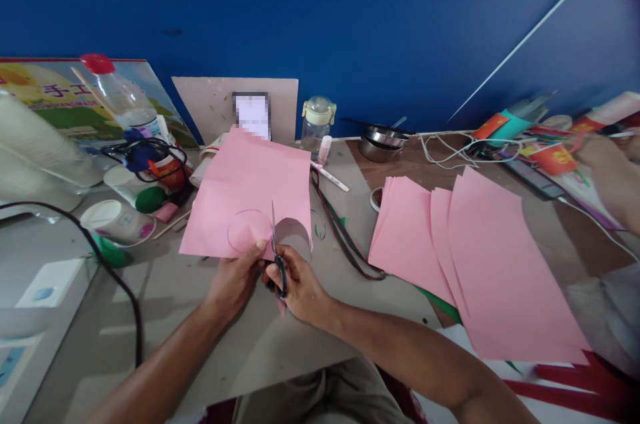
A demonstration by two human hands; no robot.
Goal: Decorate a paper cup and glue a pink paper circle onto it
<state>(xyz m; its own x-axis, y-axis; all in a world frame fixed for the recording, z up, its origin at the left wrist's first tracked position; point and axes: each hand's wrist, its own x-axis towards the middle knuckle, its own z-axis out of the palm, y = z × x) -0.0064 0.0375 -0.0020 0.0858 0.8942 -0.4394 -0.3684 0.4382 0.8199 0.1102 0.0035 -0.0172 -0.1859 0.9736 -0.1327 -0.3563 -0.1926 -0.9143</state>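
A sheet of pink paper [255, 174] is held up over the desk by my left hand [239, 271], its thumb on top near the lower edge. A drawn circle [249, 231] shows on the sheet, and a rounded piece is cut out of the lower right edge. My right hand [300, 284] grips scissors [280, 271] by their dark handles. The blades point up and away, against the paper just right of the circle. Below the scissors hangs a small pink scrap [281, 307].
Stacked pink sheets [500, 264] lie at the right. Behind the held sheet stand a phone [253, 114], a clear jar [317, 121] and a white marker [330, 176]. Paper cups [117, 221] and a bottle [120, 94] crowd the left. Another person's arm [607, 171] is at the far right.
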